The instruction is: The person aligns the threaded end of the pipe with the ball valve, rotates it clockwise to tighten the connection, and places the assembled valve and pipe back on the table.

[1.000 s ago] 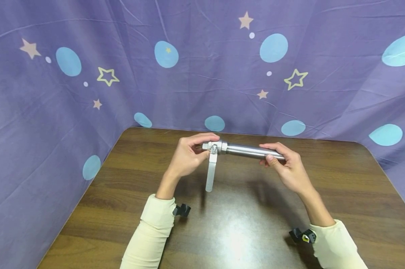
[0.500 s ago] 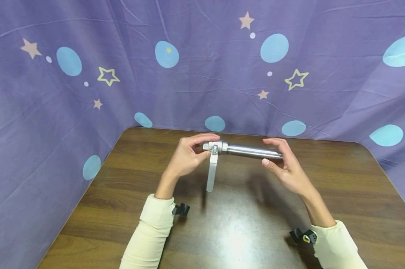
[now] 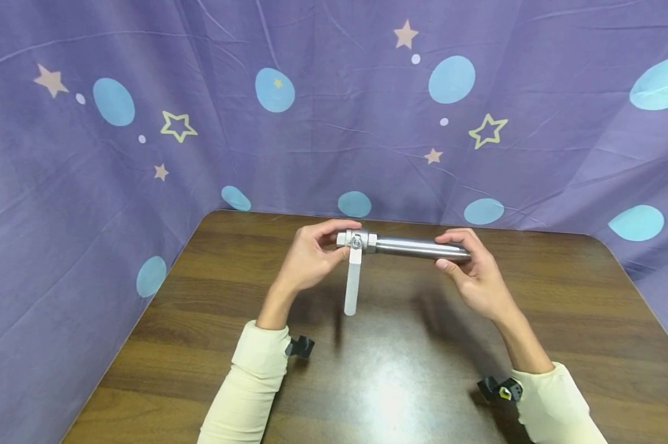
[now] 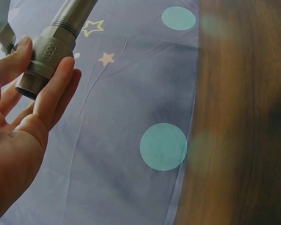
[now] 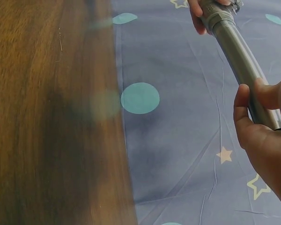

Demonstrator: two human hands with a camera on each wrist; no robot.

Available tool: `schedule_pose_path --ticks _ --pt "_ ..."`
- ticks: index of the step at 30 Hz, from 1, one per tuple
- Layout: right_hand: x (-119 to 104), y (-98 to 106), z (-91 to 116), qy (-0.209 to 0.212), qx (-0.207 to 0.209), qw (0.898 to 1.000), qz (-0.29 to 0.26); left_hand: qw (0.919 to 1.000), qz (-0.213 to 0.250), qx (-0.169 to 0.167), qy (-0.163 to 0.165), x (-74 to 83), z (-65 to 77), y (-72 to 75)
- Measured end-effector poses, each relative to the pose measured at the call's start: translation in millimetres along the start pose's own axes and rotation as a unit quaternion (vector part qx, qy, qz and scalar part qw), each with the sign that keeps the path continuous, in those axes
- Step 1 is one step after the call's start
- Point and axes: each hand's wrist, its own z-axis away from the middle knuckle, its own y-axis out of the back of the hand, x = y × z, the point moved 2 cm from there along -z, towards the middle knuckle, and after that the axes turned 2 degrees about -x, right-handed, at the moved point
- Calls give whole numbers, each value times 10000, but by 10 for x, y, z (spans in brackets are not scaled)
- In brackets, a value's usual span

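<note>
A silver ball valve (image 3: 358,239) and a smooth steel pipe (image 3: 417,246) are joined end to end, held level above the table. My left hand (image 3: 307,256) grips the valve body between thumb and fingers. From the valve a flat lever handle (image 3: 352,290) points toward me. In the left wrist view, threads show where the pipe (image 4: 68,21) enters the valve (image 4: 47,56), and its near end is an open socket. My right hand (image 3: 478,277) pinches the pipe near its free end, thumb on the near side and fingers on the far side.
Below the hands is a dark brown wooden table (image 3: 212,345) with rounded far corners. A purple curtain (image 3: 323,148) with stars and blue dots hangs along its back and left. Small black cameras (image 3: 301,346) sit at both wrists.
The right hand loosened its fingers from the pipe half a second ago and now holds it again. The valve and pipe have shifted slightly to the right.
</note>
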Motion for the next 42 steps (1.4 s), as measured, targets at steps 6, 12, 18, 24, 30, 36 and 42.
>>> schedule_pose_path --ticks 6,12,18,24,30,36,42 --pt "17 0 -5 24 7 9999 -125 9996 -208 60 153 4 -11 -5" --pt "23 18 -8 79 54 9999 30 9997 -150 -67 193 -8 -11 -4" --pt "25 18 -5 99 117 9998 -93 9998 -10 -90 154 8 -8 0" --pt "29 26 -6 92 110 9999 -38 9999 -13 -65 124 19 -8 10" --pt "29 40 -18 25 -15 10000 -22 9999 114 -27 92 9 -12 16" --pt "24 53 -31 34 -136 9999 61 9999 136 4 42 14 -5 24" --pt "15 66 -17 -78 -186 9992 359 9996 287 -18 0 26 5 20"
